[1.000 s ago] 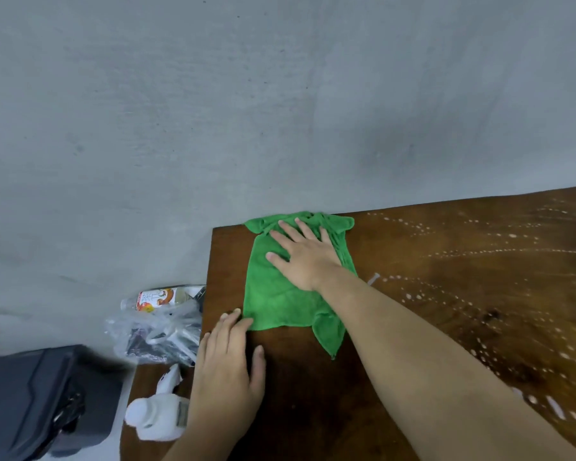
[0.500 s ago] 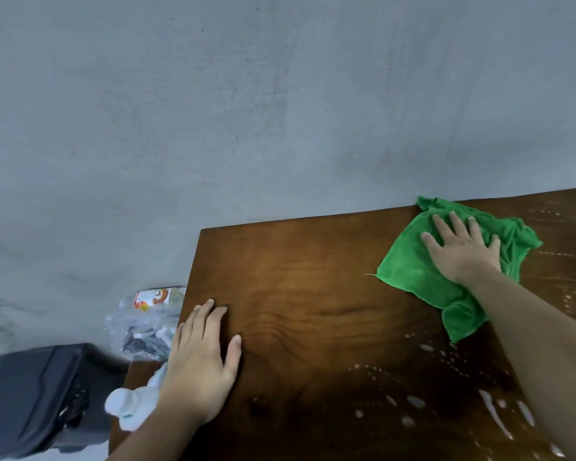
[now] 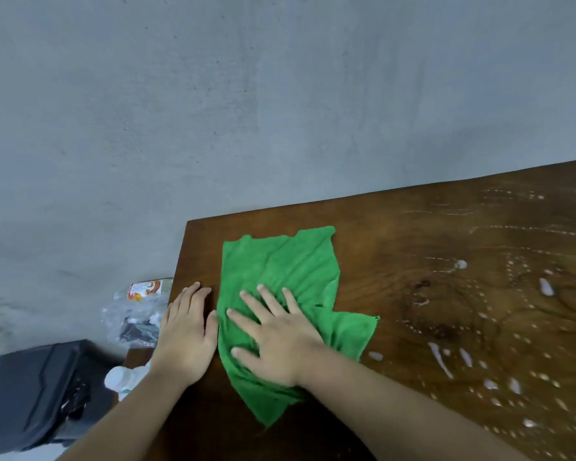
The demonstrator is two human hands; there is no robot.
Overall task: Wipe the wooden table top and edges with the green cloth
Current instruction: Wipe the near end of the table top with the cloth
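— The surface?
— Dark wooden counter (image 3: 413, 247), white droplets (image 3: 546, 287) at its right, grey concrete wall (image 3: 246, 94) behind.
— The green cloth (image 3: 280, 264)?
— Near the left corner, under the spread, straight fingers of the right hand (image 3: 280, 344); left hand (image 3: 187, 337) flat beside it, fingers together.

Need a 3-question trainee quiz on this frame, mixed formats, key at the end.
1. True or false: the right hand bunches the green cloth in a fist.
2. Where do white droplets lie on the wooden table? A) right of the cloth B) left of the cloth C) nowhere
3. Fill in: the left hand rests flat on the bare ____.
Key: 1 false, its fingers lie spread flat on the cloth. 2 A. 3 table.
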